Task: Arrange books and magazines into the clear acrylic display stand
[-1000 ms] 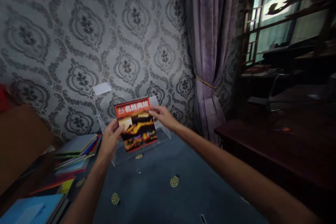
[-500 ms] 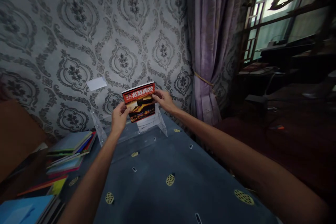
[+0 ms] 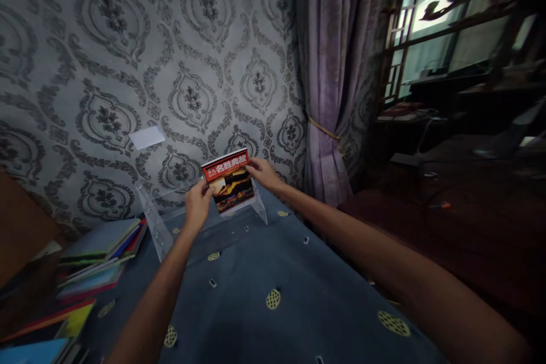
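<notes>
A book (image 3: 232,185) with a red title band and a dark landscape photo on its cover stands nearly upright, front toward me. My left hand (image 3: 198,202) grips its left edge, thumb on the cover. On the opposite edge, my right hand (image 3: 263,174) pinches it near the top corner. Behind and around the book is a clear acrylic stand (image 3: 151,222) with transparent side panels. The book's lower edge is at the stand's right part; whether it rests on the stand I cannot tell.
Stacked books and folders (image 3: 100,242) lie left of the stand, with more books (image 3: 38,351) nearer me. A dark blue tablecloth (image 3: 239,307) with pineapple prints covers the table. Patterned wallpaper with a white paper (image 3: 147,137) is behind; a purple curtain (image 3: 326,79) hangs at the right.
Both hands have lowered the book toward the stand, and a white sheet below it is now mostly covered. The view has shifted slightly.
</notes>
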